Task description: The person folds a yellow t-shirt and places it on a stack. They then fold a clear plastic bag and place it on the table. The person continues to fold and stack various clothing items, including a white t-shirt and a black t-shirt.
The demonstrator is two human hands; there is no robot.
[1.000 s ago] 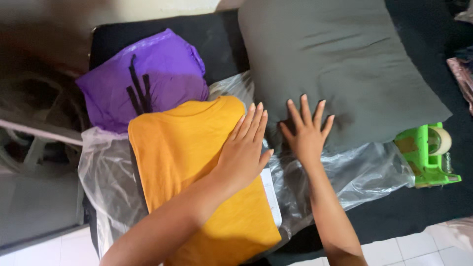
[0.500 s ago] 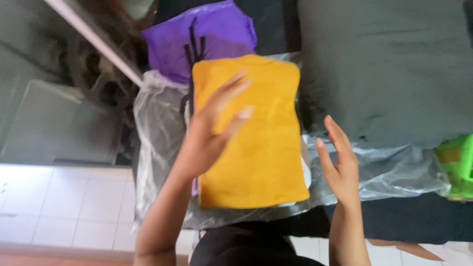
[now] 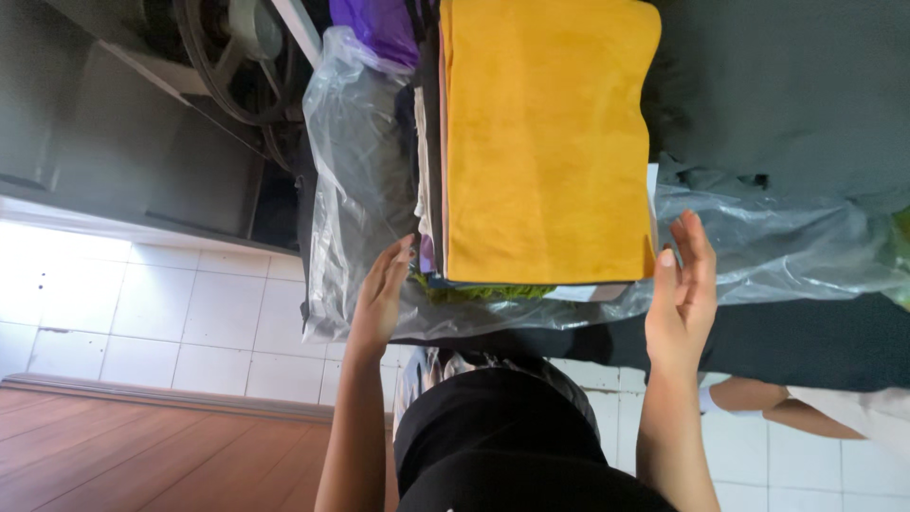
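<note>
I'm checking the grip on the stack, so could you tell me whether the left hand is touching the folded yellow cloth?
Apart: in the head view, the left hand rests on the clear plastic bag, beside the yellow cloth.

I see a matt, soft-napped yellow cloth (image 3: 545,142) topping the stack, lying in thin, glossy, crinkled clear plastic sheeting (image 3: 360,171). The dark pillow (image 3: 787,95) looks like matt woven fabric. Below, glazed white floor tiles (image 3: 142,322) meet smooth reddish wood flooring (image 3: 142,455).
</note>
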